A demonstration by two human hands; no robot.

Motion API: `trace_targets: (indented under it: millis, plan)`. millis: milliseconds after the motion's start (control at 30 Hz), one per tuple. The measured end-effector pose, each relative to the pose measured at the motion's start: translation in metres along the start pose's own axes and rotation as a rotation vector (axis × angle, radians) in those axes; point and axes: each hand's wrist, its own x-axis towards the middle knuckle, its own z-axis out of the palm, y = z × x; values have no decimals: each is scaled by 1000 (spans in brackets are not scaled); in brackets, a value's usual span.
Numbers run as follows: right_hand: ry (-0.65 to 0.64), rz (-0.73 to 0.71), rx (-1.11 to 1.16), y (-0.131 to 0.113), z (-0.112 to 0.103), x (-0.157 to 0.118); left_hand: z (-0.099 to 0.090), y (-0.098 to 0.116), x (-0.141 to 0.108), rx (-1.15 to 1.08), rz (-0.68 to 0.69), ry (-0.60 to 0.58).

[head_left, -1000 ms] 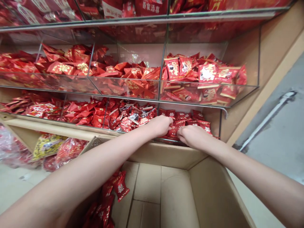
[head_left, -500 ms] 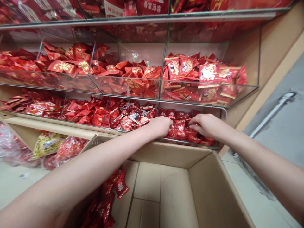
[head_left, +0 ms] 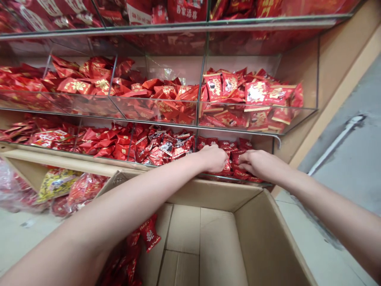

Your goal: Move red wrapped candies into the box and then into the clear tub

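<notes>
Lying beside right hand (head_left: 262,163): packets (head_left: 234,156)

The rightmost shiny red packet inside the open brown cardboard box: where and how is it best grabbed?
Probably pinch the shiny red packet across its middle, coming from above right: its right edge faces bare brown cardboard floor, while other red packets crowd its left.

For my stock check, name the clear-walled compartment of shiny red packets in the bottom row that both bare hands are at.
The rightmost compartment: the left hand and right hand are both at its red packets; neither is in those farther left.
</notes>
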Motion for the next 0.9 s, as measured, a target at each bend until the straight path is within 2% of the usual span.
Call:
trace_targets:
  millis: [167,300,633,900]
  plan:
    - [4,6,-21,-1,2,-4,-4,12,22,32,-11,-201]
    - [-8,24,-29,-3,1,-6,-2,16,34,49,-33,-266]
    - [-45,53,-14,-3,-4,-5,8,21,50,85,-117,-235]
    - [-23,35,-77,-3,-2,-9,3,22,40,64,-120,-216]
